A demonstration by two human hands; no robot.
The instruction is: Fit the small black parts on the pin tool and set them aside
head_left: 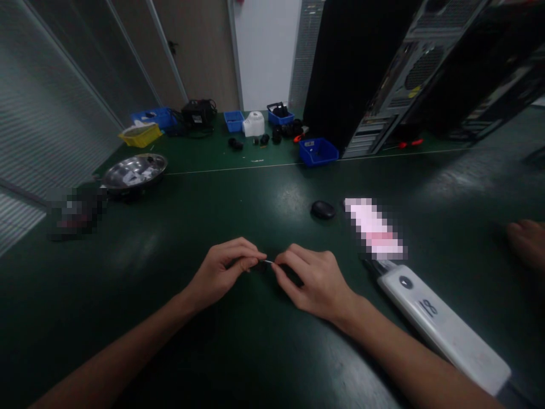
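Note:
Over the near middle of the green table (170, 272), my left hand (221, 270) and my right hand (317, 278) meet fingertip to fingertip. Between them runs a short, thin pale strip (267, 261), too small to name. Thumb and forefinger of my left hand pinch its left end. My right hand is closed in a pinch at the other end. Just below the strip is a dark patch; whether it is an object or shadow I cannot make out. A black computer mouse (323, 209) lies beyond my right hand.
To the right lie a blurred-out phone-like item (374, 227) and a long white device (443, 324) marked 18. Another person's hand (528, 241) rests at the right edge. A metal bowl (135, 170), blue bin (318, 151) and computer cases (383, 85) stand farther back.

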